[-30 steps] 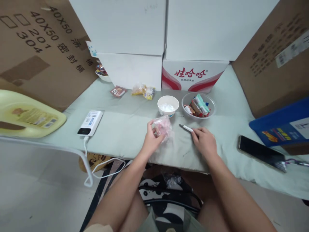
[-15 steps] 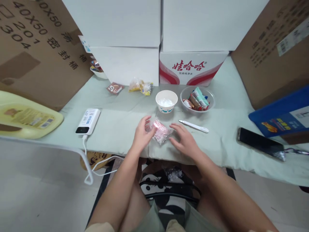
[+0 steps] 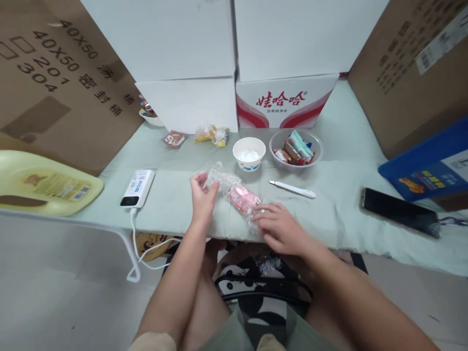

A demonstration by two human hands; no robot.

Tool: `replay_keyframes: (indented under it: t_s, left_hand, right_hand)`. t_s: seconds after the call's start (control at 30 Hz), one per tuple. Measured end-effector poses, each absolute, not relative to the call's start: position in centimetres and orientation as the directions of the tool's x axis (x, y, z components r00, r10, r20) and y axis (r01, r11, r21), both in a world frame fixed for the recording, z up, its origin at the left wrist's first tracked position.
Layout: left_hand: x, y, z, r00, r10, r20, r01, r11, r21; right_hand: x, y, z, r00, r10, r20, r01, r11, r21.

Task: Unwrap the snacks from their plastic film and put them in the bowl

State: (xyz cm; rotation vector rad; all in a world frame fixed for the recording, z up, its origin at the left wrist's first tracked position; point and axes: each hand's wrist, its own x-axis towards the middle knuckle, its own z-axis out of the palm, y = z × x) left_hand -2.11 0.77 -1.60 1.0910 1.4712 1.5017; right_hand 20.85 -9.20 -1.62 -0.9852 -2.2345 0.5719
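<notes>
In the middle of the frame, the pink packet (image 3: 244, 199) is lying aslant on the cloth-covered table (image 3: 341, 209), between the 2 hands of the person. Clear film (image 3: 223, 178), loose and crumpled, is extending from its upper-left end. The left hand (image 3: 203, 197) is holding this loose part, the thumb and fingers standing narrow around it; probably this part is giving a good hold without squeezing the packet itself. The right hand (image 3: 283, 228) is resting its fingertips at the lower-right end, the fingers being slightly apart. Whether they are gripping or only pressing, I cannot tell; in my judgement, this contact is keeping the packet steady.

Just above, a paper bowl (image 3: 249, 166) is standing upright, containing whitish, clear material, too indistinct to name. To its right, a see-through bowl (image 3: 317, 152) is holding wrapped snacks (image 3: 302, 146); its wall is seemingly keeping these small packs together. Below this bowl, a white pen-like tool (image 3: 294, 189) is lying untouched, perhaps because both hands are occupied, yet its place is giving easy reach.

At left of the frame, a power bank (image 3: 138, 187) is lying with a white cable (image 3: 133, 229) at its lower end. At right, a dark phone (image 3: 398, 212) is lying, well apart from the hands, so it is apparently not disturbing them.
</notes>
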Motion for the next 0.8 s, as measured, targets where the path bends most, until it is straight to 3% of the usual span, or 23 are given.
replay_keyframes:
  t_s: [0.07, 0.17, 0.23, 0.33, 0.43, 0.53, 0.67, 0.8]
  left_hand:
    - [-2.7, -0.2, -1.4, -0.356, 0.929, 0.101, 0.281, 0.003, 0.960]
    - [-2.9, -1.7, -1.2, -0.044, 0.996, -0.075, 0.495, 0.087, 0.864]
    - [-2.4, -2.4, -1.2, 0.134, 0.976, -0.172, 0.592, 0.061, 0.804]
    - [-1.5, -2.6, -1.6, 0.192, 0.971, -0.143, 0.608, -0.004, 0.794]
    - [-1.3, -2.4, -1.8, 0.171, 0.981, -0.090, 0.422, 0.009, 0.906]
    - [-1.3, -2.3, -1.7, 0.130, 0.986, -0.103, 0.064, 0.095, 0.993]
    - [-0.7, -2.3, -1.1, 0.163, 0.966, -0.200, -0.354, 0.246, 0.902]
    - [0.3, -2.0, -0.4, 0.240, 0.949, -0.205, -0.495, 0.301, 0.815]
  right_hand:
    - [19.8, -9.7, -1.4, -0.652, 0.721, 0.237, 0.505, 0.645, -0.574]
    - [17.9, -10.4, -1.1, -0.741, 0.657, 0.138, 0.494, 0.673, -0.551]
    - [16.9, -10.7, -1.0, -0.778, 0.611, 0.145, 0.456, 0.708, -0.539]
    - [16.3, -10.8, -0.9, -0.725, 0.649, 0.231, 0.436, 0.692, -0.575]
    - [16.5, -9.7, -1.0, -0.401, 0.849, 0.344, 0.535, 0.522, -0.664]
    - [16.6, -7.7, -1.3, -0.095, 0.957, 0.275, 0.583, 0.277, -0.764]
    - [16.4, -5.4, -1.7, 0.041, 0.999, 0.012, 0.376, -0.004, -0.927]
    - [16.8, -4.5, -2.3, 0.101, 0.988, -0.117, 0.304, -0.143, -0.942]
